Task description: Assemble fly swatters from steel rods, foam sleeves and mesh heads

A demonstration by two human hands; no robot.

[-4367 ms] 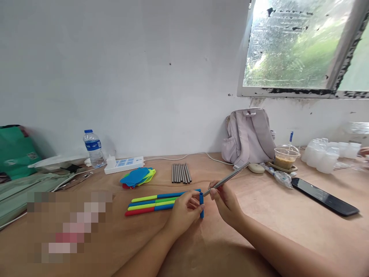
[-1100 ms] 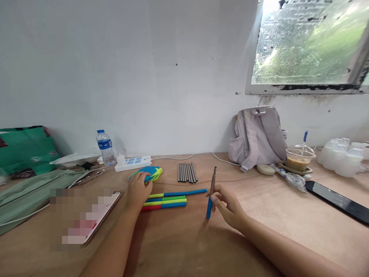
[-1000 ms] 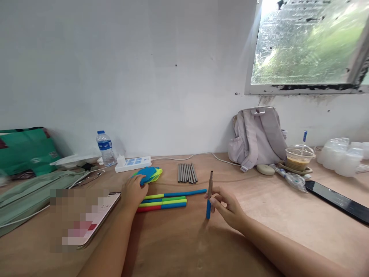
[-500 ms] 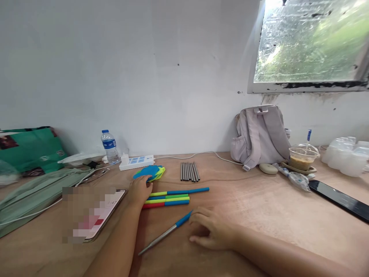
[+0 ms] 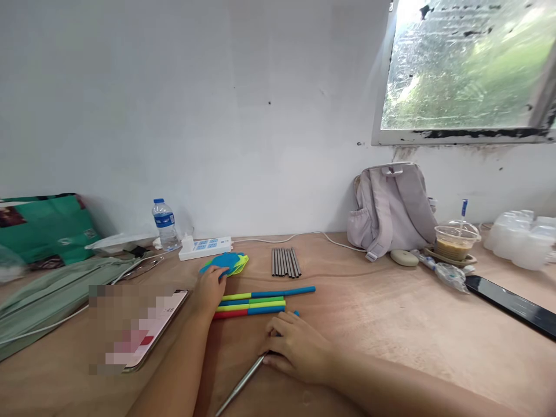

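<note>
My right hand point(image 5: 297, 350) is closed around a slim metal rod with a blue handle point(image 5: 243, 382). Its pointed-looking shaft slants down to the left, and only a bit of blue pokes out beyond my knuckles. Fingers stretched out, my left hand point(image 5: 211, 289) lies open at the near edge of a loose pile of flat blue and yellow-green pieces point(image 5: 232, 262), touching it. Between the hands several coloured tubes point(image 5: 267, 301), in joined sections of yellow, blue, green and red, lie side by side. Their left ends are hidden behind my left hand.
Behind the tubes is a row of short grey metal tubes point(image 5: 285, 262). A phone point(image 5: 160, 324) lies left of my arm, near a power strip point(image 5: 206, 247) and water bottle point(image 5: 165, 226). To the right are a backpack point(image 5: 393, 211), an iced drink point(image 5: 455, 240) and a black slab point(image 5: 512, 307).
My right hand has moved left and closed on the blue handle of the metal rod, whose tip has shifted toward me. My left hand stays at the pile.
</note>
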